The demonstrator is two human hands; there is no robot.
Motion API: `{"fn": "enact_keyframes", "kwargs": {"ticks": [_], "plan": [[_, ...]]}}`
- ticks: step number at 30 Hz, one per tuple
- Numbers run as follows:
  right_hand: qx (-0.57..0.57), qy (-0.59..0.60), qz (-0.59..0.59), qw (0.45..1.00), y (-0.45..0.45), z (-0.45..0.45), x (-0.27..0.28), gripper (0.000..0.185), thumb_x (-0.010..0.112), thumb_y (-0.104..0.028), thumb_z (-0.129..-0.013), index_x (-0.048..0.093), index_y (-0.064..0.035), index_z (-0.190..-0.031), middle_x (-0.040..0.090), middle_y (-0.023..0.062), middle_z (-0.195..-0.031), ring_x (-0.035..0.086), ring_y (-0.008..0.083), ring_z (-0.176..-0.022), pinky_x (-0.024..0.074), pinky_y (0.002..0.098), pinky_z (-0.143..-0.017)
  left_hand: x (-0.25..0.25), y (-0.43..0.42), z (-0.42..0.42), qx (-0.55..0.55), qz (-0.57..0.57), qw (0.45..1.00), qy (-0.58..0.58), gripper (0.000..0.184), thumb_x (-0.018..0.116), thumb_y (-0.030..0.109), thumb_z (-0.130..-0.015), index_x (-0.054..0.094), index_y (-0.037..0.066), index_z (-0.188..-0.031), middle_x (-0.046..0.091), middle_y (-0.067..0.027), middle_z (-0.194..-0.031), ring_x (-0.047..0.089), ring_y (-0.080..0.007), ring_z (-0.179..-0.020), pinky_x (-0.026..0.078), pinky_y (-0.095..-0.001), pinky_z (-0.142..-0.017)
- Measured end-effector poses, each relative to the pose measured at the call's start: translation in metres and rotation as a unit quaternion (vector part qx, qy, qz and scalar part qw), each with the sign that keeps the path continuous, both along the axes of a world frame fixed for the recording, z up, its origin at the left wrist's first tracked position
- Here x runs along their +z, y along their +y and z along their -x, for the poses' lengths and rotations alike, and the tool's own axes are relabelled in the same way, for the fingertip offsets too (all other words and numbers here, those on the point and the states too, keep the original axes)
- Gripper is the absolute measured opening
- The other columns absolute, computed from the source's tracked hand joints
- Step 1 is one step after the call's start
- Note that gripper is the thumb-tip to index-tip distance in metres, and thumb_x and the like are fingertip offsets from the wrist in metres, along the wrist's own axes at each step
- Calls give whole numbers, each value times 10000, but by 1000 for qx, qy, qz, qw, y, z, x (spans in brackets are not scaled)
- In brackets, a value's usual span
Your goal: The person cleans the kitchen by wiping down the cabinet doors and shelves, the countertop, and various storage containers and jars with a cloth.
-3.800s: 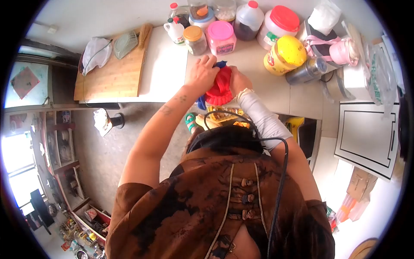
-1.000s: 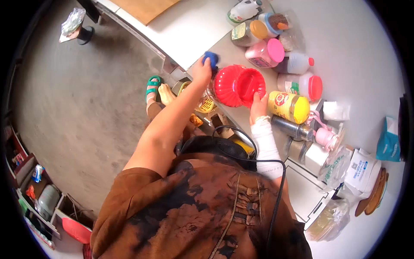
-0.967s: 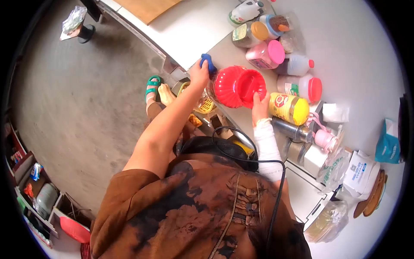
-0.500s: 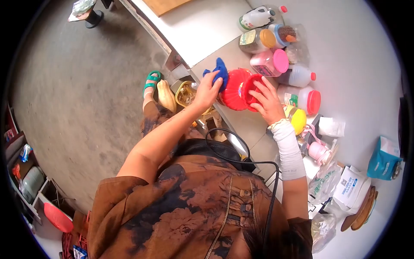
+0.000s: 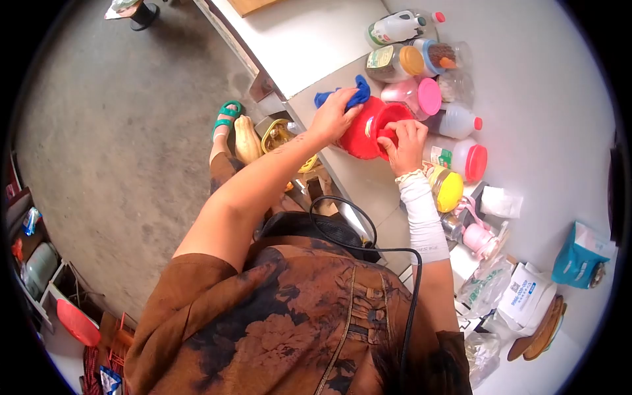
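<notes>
A shiny red container [image 5: 361, 136] with a round rim is over the counter, tilted with its opening toward the right. My left hand [image 5: 334, 116] presses a bunched blue cloth [image 5: 359, 93] against the container's upper left side, fingers closed on the cloth. My right hand [image 5: 405, 144] grips the red rim at the right, its fingers curled over the edge. A white sleeve covers my right forearm. Just right of the container lie the pink-lidded jar [image 5: 429, 96] and the yellow-lidded jar [image 5: 449, 191].
Several jars and bottles, among them a white jug [image 5: 395, 27] and a red-lidded jar [image 5: 476, 162], line the wall side of the counter [image 5: 378, 181]. Below its edge are a yellow basket [image 5: 275, 135] and a pale gourd [image 5: 247, 139]. A black cable loops before my torso.
The blue cloth has moved from beside the container's left end onto its upper side. My right hand has curled its fingers round the rim. The view has shifted and turned.
</notes>
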State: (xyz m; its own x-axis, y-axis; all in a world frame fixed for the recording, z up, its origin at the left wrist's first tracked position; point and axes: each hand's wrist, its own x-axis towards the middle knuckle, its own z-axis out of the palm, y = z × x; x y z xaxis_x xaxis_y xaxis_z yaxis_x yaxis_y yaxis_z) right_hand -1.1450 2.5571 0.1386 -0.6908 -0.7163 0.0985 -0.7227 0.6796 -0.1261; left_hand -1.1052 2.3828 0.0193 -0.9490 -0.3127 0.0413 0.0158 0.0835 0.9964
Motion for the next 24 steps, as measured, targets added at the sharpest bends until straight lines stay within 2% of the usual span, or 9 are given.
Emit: {"fn": "enact_keyframes", "kwargs": {"ticks": [1, 3, 4, 8, 12, 17, 20, 22, 24], "plan": [[0, -2, -3, 1000, -1, 1, -5, 364, 742, -357, -734, 638, -124, -994, 575, 63, -1041, 437, 331, -1059, 369, 447, -958, 2, 1, -3, 0, -3, 1000, -2, 418, 628, 247, -890, 555, 25, -1236, 553, -176, -1277, 511, -358, -1200, 415, -419, -998], [-28, 32, 49, 998, -4, 0, -12, 367, 714, -411, -769, 639, -121, -982, 574, 63, -1029, 431, 319, -1051, 357, 433, -947, 12, 5, -20, -7, 216, 964, 155, 407, 612, 218, -881, 563, 9, -1226, 517, -159, -1342, 444, -338, -1291, 381, -437, -1053], [-29, 28, 49, 998, -3, -1, -13, 367, 714, -411, -769, 639, -121, -982, 574, 63, -1029, 431, 319, -1051, 357, 433, -947, 18, 10, -32, -17, 222, 964, 147, 423, 606, 192, -869, 558, -22, -1230, 480, -169, -1383, 383, -339, -1346, 343, -449, -1095], [-39, 22, 61, 997, -3, -3, -13, 363, 696, -428, -791, 641, -118, -972, 571, 60, -1023, 423, 317, -1060, 346, 433, -958, 22, 21, -65, -43, 258, 957, 128, 425, 593, 167, -877, 547, -45, -1243, 476, -215, -1364, 371, -361, -1353, 320, -485, -1098], [-43, 17, 65, 997, -6, -4, -11, 326, 700, -389, -806, 641, -114, -970, 569, 61, -1013, 422, 318, -1055, 344, 430, -955, 23, 33, -79, -36, 252, 962, 100, 413, 594, 139, -868, 547, -26, -1243, 442, -203, -1404, 344, -355, -1374, 322, -544, -1077], [-69, 35, 54, 996, -7, 0, -15, 299, 705, -363, -812, 645, -117, -971, 571, 65, -991, 424, 316, -1029, 353, 426, -932, 21, 29, -15, 28, 267, 960, 80, 379, 570, 147, -888, 555, -17, -1229, 452, -199, -1399, 388, -369, -1335, 360, -520, -1053], [-77, 50, 29, 995, -11, 6, -13, 294, 704, -364, -815, 649, -119, -968, 578, 69, -972, 429, 317, -1011, 359, 429, -919, 10, 20, 31, 57, 155, 986, 19, 341, 545, 155, -899, 568, -37, -1180, 534, -208, -1308, 476, -384, -1242, 375, -470, -1044], [-78, 51, 14, 996, -12, 5, -14, 291, 703, -364, -816, 652, -120, -965, 583, 70, -961, 432, 318, -1004, 361, 432, -915, 19, 7, 44, -38, 28, 997, -62, 366, 542, 150, -896, 546, -52, -1201, 581, -229, -1224, 527, -408, -1160, 396, -439, -1027], [-109, 57, 62, 990, -15, 7, -20, 283, 703, -361, -817, 655, -119, -955, 591, 71, -944, 438, 320, -994, 364, 435, -914, 16, 17, 34, 23, 61, 998, -12, 378, 543, 151, -895, 536, -55, -1212, 565, -234, -1243, 510, -403, -1183, 386, -457, -1035]]}}
